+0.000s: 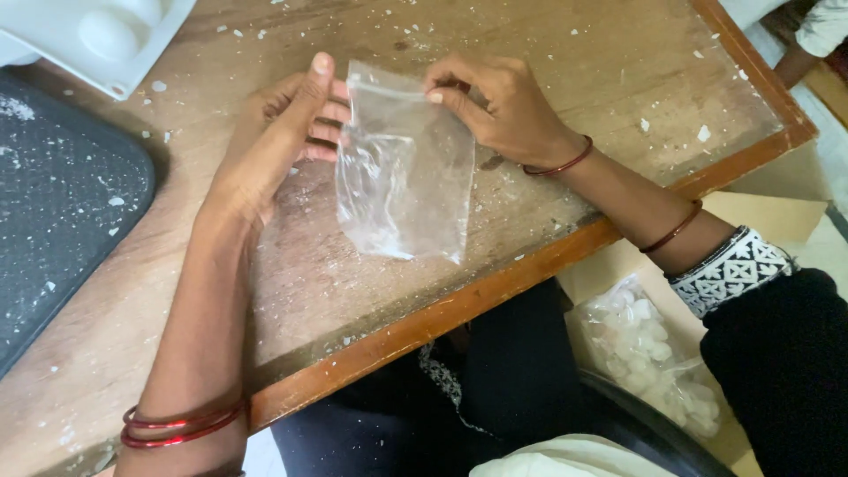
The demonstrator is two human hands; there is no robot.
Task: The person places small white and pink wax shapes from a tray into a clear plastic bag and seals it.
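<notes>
A small clear plastic zip bag [402, 177] hangs over the worn wooden table [565, 97], held by its top edge. My left hand [278, 141] pinches the bag's upper left corner between thumb and fingers. The upper right corner is gripped by my right hand [495, 106]. The bag looks empty except for some faint white residue near its bottom. Red bangles circle both wrists.
A dark textured mat [62, 203] lies at the left, and a white moulded tray [106, 35] sits at the top left. White flakes litter the table. Below the table edge, a clear bag of white pieces [654, 353] rests in a cardboard box [777, 216]. Another person's arm [808, 40] shows at top right.
</notes>
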